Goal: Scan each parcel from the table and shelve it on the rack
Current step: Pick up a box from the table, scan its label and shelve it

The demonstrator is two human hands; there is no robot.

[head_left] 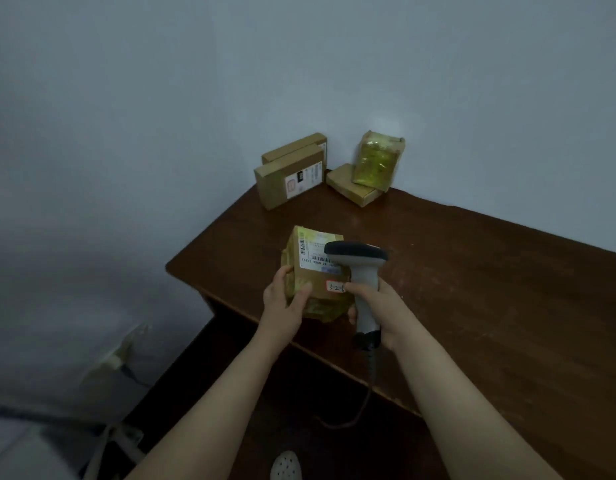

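My left hand (285, 299) grips the left side of a brown taped parcel (308, 271), tilting its white barcode label up above the near corner of the dark wooden table (472, 289). A small pink tag reading 3-2-6 is stuck on the parcel. My right hand (379, 310) holds the handle of a grey corded barcode scanner (360, 261), whose dark head hangs over the label.
At the table's far corner two flat cardboard boxes (291, 174) lean against the wall. Beside them a yellow-taped parcel (377, 161) stands on another flat box (355, 187). The scanner's cable (363, 400) hangs off the front edge. A wall socket (121, 351) is low left. No rack is in view.
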